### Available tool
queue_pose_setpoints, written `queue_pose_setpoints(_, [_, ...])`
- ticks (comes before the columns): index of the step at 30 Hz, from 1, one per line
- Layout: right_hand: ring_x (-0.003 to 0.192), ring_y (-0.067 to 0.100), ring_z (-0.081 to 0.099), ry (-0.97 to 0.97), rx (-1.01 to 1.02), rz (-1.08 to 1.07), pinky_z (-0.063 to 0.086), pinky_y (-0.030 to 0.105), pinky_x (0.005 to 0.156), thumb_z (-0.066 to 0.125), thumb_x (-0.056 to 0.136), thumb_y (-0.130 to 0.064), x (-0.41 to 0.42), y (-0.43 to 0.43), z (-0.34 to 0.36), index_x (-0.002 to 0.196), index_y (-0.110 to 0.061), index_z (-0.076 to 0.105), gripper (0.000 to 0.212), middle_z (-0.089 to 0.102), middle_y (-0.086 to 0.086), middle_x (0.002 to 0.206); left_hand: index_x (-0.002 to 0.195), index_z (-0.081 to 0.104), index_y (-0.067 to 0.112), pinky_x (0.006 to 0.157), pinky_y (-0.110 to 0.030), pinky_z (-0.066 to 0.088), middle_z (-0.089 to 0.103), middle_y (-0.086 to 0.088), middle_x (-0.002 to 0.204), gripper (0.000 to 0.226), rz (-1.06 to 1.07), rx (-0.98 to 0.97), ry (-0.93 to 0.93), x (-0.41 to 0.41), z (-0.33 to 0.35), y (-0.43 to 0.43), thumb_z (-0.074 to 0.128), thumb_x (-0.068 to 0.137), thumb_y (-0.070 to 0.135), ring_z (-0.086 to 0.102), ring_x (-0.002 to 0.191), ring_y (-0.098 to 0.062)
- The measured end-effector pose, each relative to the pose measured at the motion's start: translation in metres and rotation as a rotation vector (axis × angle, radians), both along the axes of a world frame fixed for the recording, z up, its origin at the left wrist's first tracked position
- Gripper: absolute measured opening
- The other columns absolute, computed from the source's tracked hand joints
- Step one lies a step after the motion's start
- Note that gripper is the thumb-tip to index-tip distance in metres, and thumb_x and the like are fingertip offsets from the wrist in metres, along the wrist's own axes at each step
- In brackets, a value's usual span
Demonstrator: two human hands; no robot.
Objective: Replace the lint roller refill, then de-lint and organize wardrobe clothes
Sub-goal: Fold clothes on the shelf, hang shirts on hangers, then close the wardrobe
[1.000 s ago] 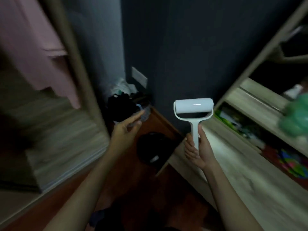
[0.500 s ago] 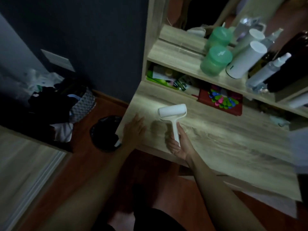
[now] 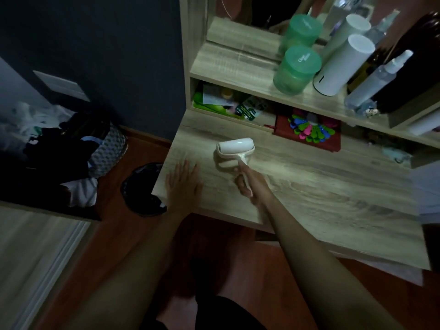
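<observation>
A white lint roller [image 3: 234, 150] with a white roll on its head lies low over the light wood dressing table [image 3: 321, 186], its head pointing away from me. My right hand [image 3: 250, 184] grips its handle. My left hand [image 3: 182, 181] lies flat, fingers straight, on the table's left corner, a short way left of the roller. A basket heaped with dark and white clothes [image 3: 71, 153] stands on the floor at the left.
A black-lined bin [image 3: 145, 189] sits on the red-brown floor just left of the table. The shelf above holds a green jar [image 3: 296, 70], a white cylinder [image 3: 342, 65] and a spray bottle [image 3: 378, 77]. Colourful clips [image 3: 309, 129] and papers fill the cubby beneath.
My view has swung from the dark wall and wardrobe to the dressing table. My right hand has brought the roller down onto the table, and my left hand has settled flat on its corner.
</observation>
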State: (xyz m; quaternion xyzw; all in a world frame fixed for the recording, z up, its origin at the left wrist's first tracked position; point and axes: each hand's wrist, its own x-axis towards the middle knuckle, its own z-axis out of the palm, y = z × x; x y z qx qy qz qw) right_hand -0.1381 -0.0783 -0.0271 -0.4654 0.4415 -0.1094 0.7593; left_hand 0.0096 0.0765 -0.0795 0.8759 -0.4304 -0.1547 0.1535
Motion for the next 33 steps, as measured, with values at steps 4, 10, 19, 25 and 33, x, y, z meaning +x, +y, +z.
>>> queue_pose_setpoints(4, [0.065,0.012,0.062,0.264,-0.59,-0.087,0.051,0.026,0.052,0.067,0.085,-0.039,-0.003,0.005,-0.006,0.119,-0.02,0.053,0.041,0.063,-0.001,0.091,0.152,0.019,0.023,0.115,-0.038,-0.008,0.009,-0.008,0.161,0.078,-0.01,0.019,-0.018,0.0,0.002,0.0,0.004,0.083,0.055,0.005,0.149,-0.025])
queue_pose_setpoints(10, [0.11,0.017,0.055,0.32,-0.991,-0.036,0.045,0.028,0.093,0.055,0.093,-0.013,-0.006,0.011,-0.016,0.137,-0.008,0.046,0.046,0.057,0.009,0.127,0.152,0.02,0.024,0.118,-0.05,0.005,0.011,-0.008,0.161,0.075,-0.005,0.038,-0.046,0.003,-0.005,0.0,0.007,0.085,0.055,0.006,0.149,-0.026])
queue_pose_setpoints(19, [0.121,0.022,0.054,0.346,-1.019,0.007,0.048,0.045,0.097,0.042,0.099,-0.024,0.0,0.007,-0.031,0.145,-0.018,0.034,0.047,0.05,0.005,0.14,0.153,0.012,0.027,0.117,-0.046,-0.003,0.002,-0.005,0.162,0.081,-0.015,0.08,-0.031,0.004,-0.002,0.0,-0.001,0.08,0.058,-0.002,0.149,-0.023])
queue_pose_setpoints(25, [0.135,0.022,0.039,0.398,-0.963,0.025,0.038,0.044,0.109,0.046,0.097,-0.039,0.001,0.009,-0.019,0.148,-0.016,0.025,0.06,0.037,0.006,0.15,0.153,0.016,0.025,0.117,-0.046,-0.002,0.004,-0.005,0.162,0.069,-0.029,0.063,0.042,0.004,0.005,0.001,0.014,0.09,0.054,-0.001,0.149,-0.023])
queue_pose_setpoints(33, [0.139,0.017,0.032,0.242,-1.051,0.058,0.028,0.028,0.112,0.051,0.097,-0.021,0.033,0.043,0.03,0.141,-0.012,0.042,0.046,0.036,0.005,0.151,0.142,0.041,0.009,0.112,-0.025,0.029,0.041,-0.004,0.146,0.043,0.154,-0.413,0.569,0.035,0.062,0.045,0.046,0.1,0.009,0.036,0.135,-0.015])
